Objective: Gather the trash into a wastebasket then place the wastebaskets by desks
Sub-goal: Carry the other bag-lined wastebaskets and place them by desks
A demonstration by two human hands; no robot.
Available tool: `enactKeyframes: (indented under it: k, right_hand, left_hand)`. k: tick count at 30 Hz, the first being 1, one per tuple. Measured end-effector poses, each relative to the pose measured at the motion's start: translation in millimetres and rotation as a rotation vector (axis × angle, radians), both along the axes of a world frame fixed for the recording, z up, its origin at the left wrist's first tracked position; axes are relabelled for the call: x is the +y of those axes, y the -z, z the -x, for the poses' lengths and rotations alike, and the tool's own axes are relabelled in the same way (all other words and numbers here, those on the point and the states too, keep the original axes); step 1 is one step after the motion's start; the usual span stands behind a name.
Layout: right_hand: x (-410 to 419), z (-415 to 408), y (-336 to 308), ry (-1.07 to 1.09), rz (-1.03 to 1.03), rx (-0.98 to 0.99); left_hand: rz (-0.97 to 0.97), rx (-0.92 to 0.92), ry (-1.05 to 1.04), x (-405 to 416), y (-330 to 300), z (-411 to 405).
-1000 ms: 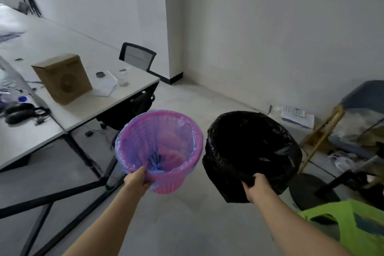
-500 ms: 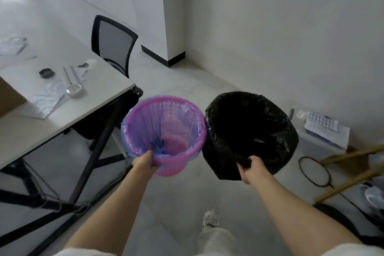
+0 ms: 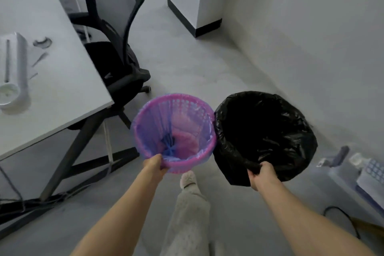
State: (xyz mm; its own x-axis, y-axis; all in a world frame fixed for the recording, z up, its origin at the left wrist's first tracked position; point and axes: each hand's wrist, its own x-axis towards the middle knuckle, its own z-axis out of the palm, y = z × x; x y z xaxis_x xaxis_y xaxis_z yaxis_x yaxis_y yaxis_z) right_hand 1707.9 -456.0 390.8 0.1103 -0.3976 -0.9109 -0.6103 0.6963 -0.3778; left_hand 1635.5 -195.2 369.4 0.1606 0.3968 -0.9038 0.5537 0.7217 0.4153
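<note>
Within the last second the person had walked up to the white worktop (image 3: 62, 81) corner. The left hand (image 3: 154, 165) gripped the pink lattice plastic wastebasket (image 3: 187, 108); the right hand (image 3: 262, 174) clutched the black-bagged wastebasket (image 3: 291, 141), both aloft, ready for setting down.

Head-cam view, looking down: both forearms bare to the frame edge, no sleeves, watch or rings visible; left hand (image 3: 154, 164) and right hand (image 3: 262, 175) ungloved; one leg (image 3: 190, 212) in pale cream trousers, fabric w/ a faint speckled, possibly fleecy texture; foot (image 3: 188, 178) in light, fuzzy-looking footwear, prob. a slipper or sock, too blurred to tell which.
</note>
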Motion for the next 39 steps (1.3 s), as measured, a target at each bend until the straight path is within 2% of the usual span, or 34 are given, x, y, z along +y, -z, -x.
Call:
enactKeyframes:
  k: [5, 8, 9, 12, 16, 19, 25, 29, 34, 39]
  right_hand:
    - [28, -106, 105, 0.000, -0.022, 0.037]
    - [42, -148, 182, -0.059, -0.045, 0.025]
    - [45, -154, 193, -0.073, -0.049, 0.009]
    - [56, -179, 267, -0.112, -0.036, 0.012]
    - [62, -193, 331, -0.208, -0.023, 0.030]
    - [55, -199, 362, -0.251, -0.035, 0.075]
    - [41, -221, 346, -0.366, -0.023, 0.121]
    - [33, -245, 288, -0.438, 0.029, 0.153]
    - [17, -289, 190, -0.653, 0.210, 0.166]
    - [-3, -359, 63, -1.018, 0.371, 0.096]
  left_hand:
    - [-0.007, 0.006, -0.172, 14, 105, -87]
    - [0.022, 0.041, -0.195, 27, 206, -114]
    - [0.039, 0.062, -0.212, 33, 222, -116]
    - [0.108, 0.058, -0.319, 44, 317, -132]
    - [0.086, 0.036, -0.358, 46, 377, -149]
    - [0.116, 0.107, -0.372, 39, 397, -152]
    - [0.136, 0.305, -0.322, 22, 366, -162]
    - [0.032, 0.428, -0.234, 18, 304, -188]
    - [-0.242, 0.270, 0.113, 8, 200, -250]
    - [-0.165, 0.023, 0.251, -13, 63, -337]
